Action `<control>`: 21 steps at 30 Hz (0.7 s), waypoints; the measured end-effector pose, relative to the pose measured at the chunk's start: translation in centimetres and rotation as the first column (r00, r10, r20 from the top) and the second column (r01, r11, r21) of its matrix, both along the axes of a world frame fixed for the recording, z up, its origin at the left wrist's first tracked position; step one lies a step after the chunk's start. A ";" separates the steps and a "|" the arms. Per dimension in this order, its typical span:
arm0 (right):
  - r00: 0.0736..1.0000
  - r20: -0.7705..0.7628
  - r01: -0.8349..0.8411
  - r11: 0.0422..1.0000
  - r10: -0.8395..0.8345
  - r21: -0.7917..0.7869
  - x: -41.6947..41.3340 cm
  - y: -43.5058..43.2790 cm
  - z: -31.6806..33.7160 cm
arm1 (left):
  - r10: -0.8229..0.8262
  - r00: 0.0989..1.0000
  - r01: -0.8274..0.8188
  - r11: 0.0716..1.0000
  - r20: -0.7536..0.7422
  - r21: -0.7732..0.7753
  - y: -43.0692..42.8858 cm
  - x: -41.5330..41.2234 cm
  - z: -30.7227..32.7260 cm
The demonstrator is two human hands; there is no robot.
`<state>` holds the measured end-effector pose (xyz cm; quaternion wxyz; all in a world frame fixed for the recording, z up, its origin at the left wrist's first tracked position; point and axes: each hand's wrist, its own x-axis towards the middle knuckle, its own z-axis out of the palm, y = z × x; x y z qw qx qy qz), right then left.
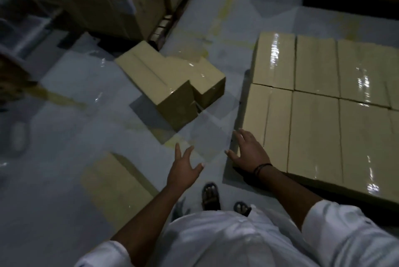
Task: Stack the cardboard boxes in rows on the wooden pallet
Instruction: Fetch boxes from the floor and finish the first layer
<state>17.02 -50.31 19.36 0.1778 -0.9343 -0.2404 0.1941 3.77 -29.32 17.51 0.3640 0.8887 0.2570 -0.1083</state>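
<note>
Seen from the head: left hand (183, 169) and right hand (250, 154) empty, fingers spread, right at the corner of the stacked boxes (313, 120), loose boxes (170, 85) lying on the glossy floor (64, 137) nearby, liable to slip from a hasty one-handed grab.

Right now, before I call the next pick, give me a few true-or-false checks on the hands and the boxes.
1. The left hand holds a box. False: it holds nothing, with its fingers spread, above the floor.
2. The right hand is open at the near-left corner of the laid boxes. True.
3. Two loose boxes lie on the floor to the left of the laid boxes. True.
4. The laid boxes form a single row. False: two rows show, one behind the other.
</note>
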 end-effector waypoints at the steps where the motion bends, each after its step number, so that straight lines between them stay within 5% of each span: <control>1: 0.999 0.006 -0.040 0.999 0.039 0.009 -0.5 0.7 0.2 | 0.056 0.998 -0.056 0.998 -0.002 0.002 0.4 -1.4 0.2; 5: 0.976 0.034 -0.216 0.976 0.216 0.015 -2.6 2.7 0.6 | 0.309 0.951 -0.307 0.949 0.017 -0.076 1.0 -8.0 0.2; 9: 0.928 0.010 -0.373 0.927 0.373 0.022 -5.2 3.5 1.1 | 0.590 0.808 -0.585 0.804 0.013 -0.107 0.2 -15.1 0.4; 21: 0.723 0.026 -0.690 0.718 0.691 0.097 -14.1 10.1 2.3 | 0.834 0.546 -0.824 0.552 0.085 -0.125 -2.5 -28.6 2.6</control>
